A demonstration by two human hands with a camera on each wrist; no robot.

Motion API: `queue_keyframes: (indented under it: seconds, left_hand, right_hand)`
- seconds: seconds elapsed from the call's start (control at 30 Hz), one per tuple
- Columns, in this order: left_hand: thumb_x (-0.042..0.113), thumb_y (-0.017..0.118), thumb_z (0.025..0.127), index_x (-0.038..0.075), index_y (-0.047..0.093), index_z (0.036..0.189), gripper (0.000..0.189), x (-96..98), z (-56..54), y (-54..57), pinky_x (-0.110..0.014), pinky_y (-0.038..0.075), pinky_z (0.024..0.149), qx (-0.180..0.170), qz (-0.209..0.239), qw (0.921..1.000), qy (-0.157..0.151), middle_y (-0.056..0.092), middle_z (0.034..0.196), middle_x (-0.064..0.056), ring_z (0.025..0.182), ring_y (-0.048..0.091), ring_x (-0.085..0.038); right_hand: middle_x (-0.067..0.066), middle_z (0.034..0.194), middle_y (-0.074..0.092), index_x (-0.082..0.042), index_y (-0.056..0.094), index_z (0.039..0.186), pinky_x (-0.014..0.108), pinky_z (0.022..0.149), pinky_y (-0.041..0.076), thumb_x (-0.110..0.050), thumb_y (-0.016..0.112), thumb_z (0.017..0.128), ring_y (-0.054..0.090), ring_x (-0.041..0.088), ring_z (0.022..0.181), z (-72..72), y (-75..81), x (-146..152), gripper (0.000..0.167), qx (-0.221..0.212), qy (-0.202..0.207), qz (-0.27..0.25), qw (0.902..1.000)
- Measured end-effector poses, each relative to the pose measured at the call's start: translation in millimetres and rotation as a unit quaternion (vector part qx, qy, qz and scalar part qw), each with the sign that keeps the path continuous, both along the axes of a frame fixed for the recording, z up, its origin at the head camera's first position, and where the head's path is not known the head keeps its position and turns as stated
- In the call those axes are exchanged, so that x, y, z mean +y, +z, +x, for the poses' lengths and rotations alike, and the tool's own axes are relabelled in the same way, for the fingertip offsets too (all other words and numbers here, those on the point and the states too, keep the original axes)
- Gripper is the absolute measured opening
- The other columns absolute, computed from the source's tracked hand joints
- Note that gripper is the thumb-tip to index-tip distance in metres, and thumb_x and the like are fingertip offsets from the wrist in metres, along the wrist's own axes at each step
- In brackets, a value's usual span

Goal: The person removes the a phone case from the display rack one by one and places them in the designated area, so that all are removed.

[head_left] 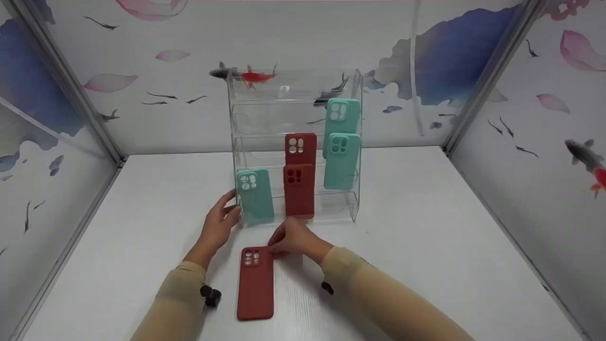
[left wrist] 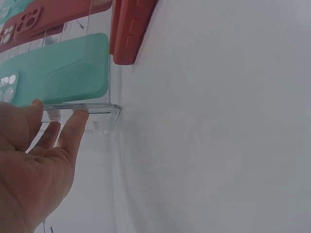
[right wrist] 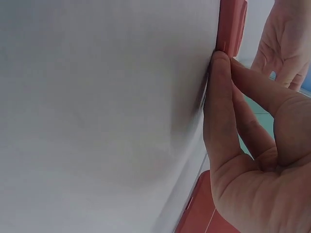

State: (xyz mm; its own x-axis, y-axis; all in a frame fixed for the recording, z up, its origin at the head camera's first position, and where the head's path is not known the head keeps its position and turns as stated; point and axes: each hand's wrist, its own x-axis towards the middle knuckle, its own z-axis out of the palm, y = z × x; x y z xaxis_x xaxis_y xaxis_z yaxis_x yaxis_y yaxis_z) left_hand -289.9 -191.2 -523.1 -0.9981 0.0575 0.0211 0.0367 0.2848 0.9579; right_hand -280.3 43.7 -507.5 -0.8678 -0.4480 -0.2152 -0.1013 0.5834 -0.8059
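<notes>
A red phone case [head_left: 255, 289] lies on the table in front of a clear acrylic rack [head_left: 334, 208], its camera cutouts toward the rack. My right hand [head_left: 297, 237] pinches its upper right corner; in the right wrist view the thumb and fingertips meet on the red case's edge [right wrist: 230, 29]. My left hand [head_left: 218, 229] touches the left side of the rack with fairly straight fingers, beside a teal case [head_left: 256, 196] in the lowest tier. The left wrist view shows the left fingers [left wrist: 73, 131] along the rack's side edge.
Two more red cases stand in the rack's middle column, the lower one [head_left: 299, 192] overlapping the upper one [head_left: 301, 148]. On the right, a teal case [head_left: 342, 163] stands in front of another [head_left: 343, 113]. Printed wall panels [head_left: 180, 118] enclose the white table [head_left: 407, 246].
</notes>
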Motion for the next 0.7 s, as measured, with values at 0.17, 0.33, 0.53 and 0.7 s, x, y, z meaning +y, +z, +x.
queue_keyframes:
  seconds: [0.17, 0.33, 0.53, 0.7]
  left_hand:
    - [0.024, 0.052, 0.11, 0.022, 0.029, 0.164, 0.058, -0.3, 4.4, -0.9, -0.038, 0.05, 0.117, -0.011, -0.006, 0.9999, 0.002, 0.03, 0.17, -0.004, 0.15, 0.043, -0.029]
    - [0.025, 0.051, 0.11, 0.023, 0.029, 0.164, 0.058, -1.1, 1.8, 3.2, -0.04, 0.05, 0.116, -0.005, -0.01, 0.9999, 0.0, 0.03, 0.17, -0.003, 0.149, 0.043, -0.03]
    - [0.025, 0.051, 0.11, 0.023, 0.029, 0.164, 0.058, -1.6, -1.0, 2.8, -0.04, 0.05, 0.116, -0.004, -0.014, 0.9999, -0.001, 0.029, 0.17, -0.003, 0.15, 0.043, -0.029]
    - [0.024, 0.051, 0.11, 0.023, 0.029, 0.164, 0.058, -1.5, -2.2, 1.5, -0.041, 0.05, 0.117, -0.002, -0.018, 0.9998, -0.002, 0.029, 0.17, -0.004, 0.15, 0.042, -0.03]
  right_hand:
    - [-0.008, 0.091, 0.078, -0.015, 0.083, 0.103, 0.026, 0.075, 0.062, -0.019, 0.085, 0.086, 0.07, 0.009, 0.083, -4.8, 20.2, 13.2, 0.017, 0.112, -0.017, 0.023, 0.9933]
    - [-0.007, 0.104, 0.075, -0.022, 0.08, 0.109, 0.033, 0.09, 0.064, -0.018, 0.081, 0.09, 0.067, 0.014, 0.099, -24.2, 61.9, 37.3, 0.019, 0.191, -0.097, 0.016, 0.9767]
    - [-0.004, 0.107, 0.075, -0.019, 0.078, 0.112, 0.029, 0.083, 0.066, -0.014, 0.077, 0.094, 0.067, 0.014, 0.093, -46.8, 95.6, 61.5, 0.019, 0.279, -0.142, -0.002, 0.9497]
    - [0.002, 0.109, 0.076, -0.014, 0.079, 0.113, 0.029, 0.081, 0.066, -0.012, 0.077, 0.094, 0.07, 0.016, 0.09, -59.3, 108.3, 70.0, 0.019, 0.309, -0.147, 0.02, 0.9394]
